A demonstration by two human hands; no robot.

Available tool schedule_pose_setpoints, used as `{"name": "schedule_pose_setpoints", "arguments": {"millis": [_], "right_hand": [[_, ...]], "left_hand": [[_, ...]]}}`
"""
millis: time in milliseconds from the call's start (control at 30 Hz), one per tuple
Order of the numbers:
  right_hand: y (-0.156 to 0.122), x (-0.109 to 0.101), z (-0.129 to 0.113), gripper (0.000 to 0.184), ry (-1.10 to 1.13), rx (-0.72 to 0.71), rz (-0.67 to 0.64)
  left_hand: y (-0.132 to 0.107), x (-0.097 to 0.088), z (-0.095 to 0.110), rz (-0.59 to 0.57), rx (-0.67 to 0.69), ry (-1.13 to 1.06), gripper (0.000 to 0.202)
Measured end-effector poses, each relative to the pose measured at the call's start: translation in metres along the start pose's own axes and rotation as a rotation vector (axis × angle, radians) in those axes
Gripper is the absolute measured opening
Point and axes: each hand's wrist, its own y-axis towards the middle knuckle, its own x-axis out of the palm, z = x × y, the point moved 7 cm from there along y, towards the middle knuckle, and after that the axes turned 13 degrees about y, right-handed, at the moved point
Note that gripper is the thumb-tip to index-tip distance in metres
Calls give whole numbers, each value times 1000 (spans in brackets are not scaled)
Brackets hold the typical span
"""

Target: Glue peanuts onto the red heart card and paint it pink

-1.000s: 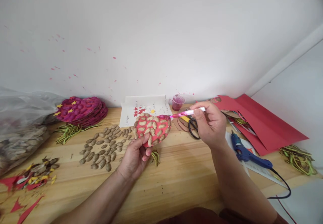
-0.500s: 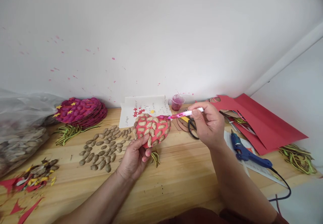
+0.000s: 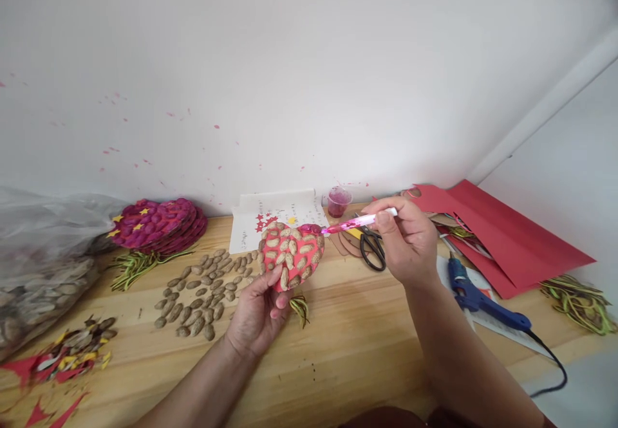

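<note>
My left hand [image 3: 261, 309] grips the lower tip of a red heart-shaped piece covered with peanuts in their shells [image 3: 290, 254]. A green and yellow tassel [image 3: 300, 309] hangs under the heart. Closed around the white end of a paintbrush [image 3: 355, 223] is my right hand [image 3: 408, 238]. The brush tip, smeared with magenta paint, touches the heart's upper right edge, where the peanuts are magenta. The other peanuts on it are bare tan. Behind the brush stands a clear plastic cup with magenta paint [image 3: 339, 203].
Loose peanuts [image 3: 197, 299] lie left, near stacked magenta hearts [image 3: 157, 225], a bag of peanuts [image 3: 43, 286] and scraps [image 3: 67, 354]. Paper with small stars [image 3: 246, 238] sits behind. Right are scissors [image 3: 372, 253], a corded blue glue gun [image 3: 483, 302] and red sheets [image 3: 512, 241].
The view has shifted slightly. Magenta paint now covers more of the heart's upper right edge, and the brush tip remains against it. Both hands keep their holds.
</note>
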Motion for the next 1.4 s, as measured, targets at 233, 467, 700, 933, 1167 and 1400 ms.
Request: {"name": "schedule_pose_setpoints", "arguments": {"millis": [233, 467, 700, 933, 1167, 1400], "right_hand": [[-4, 8, -14, 9, -123, -176, -124], [-3, 7, -19, 9, -115, -179, -92], [2, -2, -2, 19, 78, 34, -24], [4, -6, 24, 20, 387, 156, -17], [5, -6, 26, 21, 427, 184, 12], [5, -3, 24, 22, 434, 204, -46]], "left_hand": [[1, 0, 1, 28, 27, 43, 9], [3, -4, -1, 24, 7, 58, 14], [2, 0, -4, -157, 0, 64, 20], [1, 0, -6, -319, 20, 135, 24], [1, -2, -6, -309, 38, 152, 25], [2, -2, -5, -310, 41, 159, 25]]}}
